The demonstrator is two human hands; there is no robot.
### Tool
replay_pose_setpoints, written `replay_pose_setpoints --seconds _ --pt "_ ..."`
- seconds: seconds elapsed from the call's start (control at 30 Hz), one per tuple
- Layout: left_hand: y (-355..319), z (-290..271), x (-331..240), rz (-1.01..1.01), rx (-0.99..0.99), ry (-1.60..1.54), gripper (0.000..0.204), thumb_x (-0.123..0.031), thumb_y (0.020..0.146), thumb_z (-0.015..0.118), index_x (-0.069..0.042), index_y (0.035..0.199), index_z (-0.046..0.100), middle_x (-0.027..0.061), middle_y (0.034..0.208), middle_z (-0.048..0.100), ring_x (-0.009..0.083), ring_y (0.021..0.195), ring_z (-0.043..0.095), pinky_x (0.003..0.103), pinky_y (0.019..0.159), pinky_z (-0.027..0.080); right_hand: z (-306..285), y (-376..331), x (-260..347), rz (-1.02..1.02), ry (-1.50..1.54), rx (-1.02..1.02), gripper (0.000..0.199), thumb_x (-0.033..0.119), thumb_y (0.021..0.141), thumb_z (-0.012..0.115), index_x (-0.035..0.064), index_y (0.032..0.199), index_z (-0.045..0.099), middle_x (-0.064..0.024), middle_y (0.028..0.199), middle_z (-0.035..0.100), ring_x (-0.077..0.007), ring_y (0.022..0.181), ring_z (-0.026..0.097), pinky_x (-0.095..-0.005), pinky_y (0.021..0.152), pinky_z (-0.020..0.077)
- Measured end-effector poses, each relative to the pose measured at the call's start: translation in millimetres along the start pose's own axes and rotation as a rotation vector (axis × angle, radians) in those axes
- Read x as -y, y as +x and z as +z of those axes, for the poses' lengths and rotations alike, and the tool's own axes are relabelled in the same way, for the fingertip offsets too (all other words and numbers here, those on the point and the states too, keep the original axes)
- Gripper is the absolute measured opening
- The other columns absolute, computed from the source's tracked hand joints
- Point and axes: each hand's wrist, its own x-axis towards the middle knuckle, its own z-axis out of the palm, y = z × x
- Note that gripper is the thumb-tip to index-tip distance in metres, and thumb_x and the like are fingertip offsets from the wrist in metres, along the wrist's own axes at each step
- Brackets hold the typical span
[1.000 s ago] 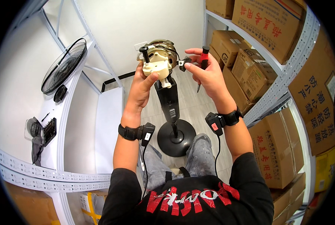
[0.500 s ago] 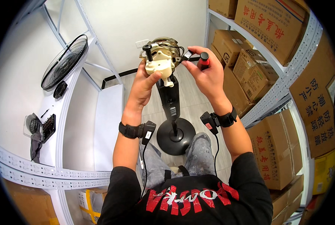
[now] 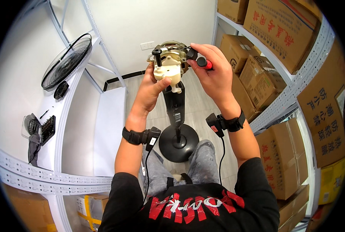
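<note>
A fan motor with a cream plastic gear housing [image 3: 168, 73] and a black upright knob [image 3: 157, 56] sits atop a black fan stand [image 3: 175, 104]. My left hand [image 3: 146, 92] is closed round the left side of the housing, its thumb across the front. Pinched between thumb and forefinger of my right hand [image 3: 215, 77] is a small black block [image 3: 192, 54], beside the motor's right side, with dark wires [image 3: 178, 48] running near it. A red-and-black screwdriver [image 3: 204, 63] is also tucked in that hand; its tip is hidden.
On the left shelf [image 3: 70, 116] lie a fan grille with blades [image 3: 66, 62], a small round black part [image 3: 61, 91] and an opened bit case [image 3: 47, 129]. Cardboard boxes [image 3: 261, 81] fill the right rack. The stand's round base [image 3: 179, 149] rests on the floor near my knees.
The black block has turned in my right fingers, and the screwdriver handle has tipped down toward the motor. My left hand keeps its hold on the housing.
</note>
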Motion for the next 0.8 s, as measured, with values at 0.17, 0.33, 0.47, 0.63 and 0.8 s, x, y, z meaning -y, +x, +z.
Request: replay_pose_setpoints --seconds 0.17,0.33,0.47,0.63,0.8 --pt "0 2 -2 0.018 0.002 -0.001 0.086 -0.031 0.076 0.084 -0.004 0.141 0.035 0.0084 0.132 0.053 0.0199 0.123 0.051 0.035 0.103 0.044 -1 7 -1 0.02 -0.071 0.07 0.038 0.005 0.076 0.075 0.0097 0.113 0.067 -0.0084 0.102 0.067 -0.028 0.085 0.066 -0.0337 0.071 0.0539" --pt "-2 4 -5 0.028 0.013 0.006 0.088 -0.031 0.075 0.085 -0.004 0.141 0.034 0.0085 0.131 0.053 0.0199 0.12 0.053 0.034 0.1 0.046 -7 15 8 0.021 -0.089 0.156 0.036 0.006 0.076 0.074 0.0082 0.112 0.066 -0.0085 0.102 0.067 -0.0289 0.086 0.065 -0.0344 0.072 0.0536" --pt "0 4 -4 0.041 0.009 0.01 0.088 -0.03 0.074 0.085 -0.005 0.141 0.034 0.0085 0.13 0.053 0.0199 0.12 0.054 0.034 0.1 0.047 -7 17 10 0.074 -0.051 0.187 0.034 0.004 0.077 0.074 0.007 0.11 0.066 -0.0083 0.099 0.067 -0.0272 0.086 0.065 -0.0329 0.074 0.0529" --pt "1 2 -4 0.047 0.027 0.013 0.086 -0.028 0.074 0.085 -0.005 0.141 0.035 0.0084 0.13 0.053 0.0195 0.119 0.054 0.034 0.1 0.047 -12 7 2 0.136 0.091 0.172 0.034 -0.001 0.077 0.073 0.01 0.109 0.067 -0.0065 0.105 0.061 -0.0217 0.091 0.06 -0.0306 0.075 0.0502" --pt "2 0 -3 0.029 0.036 -0.012 0.083 -0.025 0.075 0.085 -0.005 0.139 0.037 0.0078 0.13 0.054 0.0191 0.12 0.053 0.034 0.101 0.045 -27 -16 -6 0.246 0.134 0.239 0.039 -0.003 0.074 0.075 0.0114 0.109 0.066 -0.0026 0.102 0.053 -0.0128 0.077 0.048 -0.0256 0.066 0.0425"
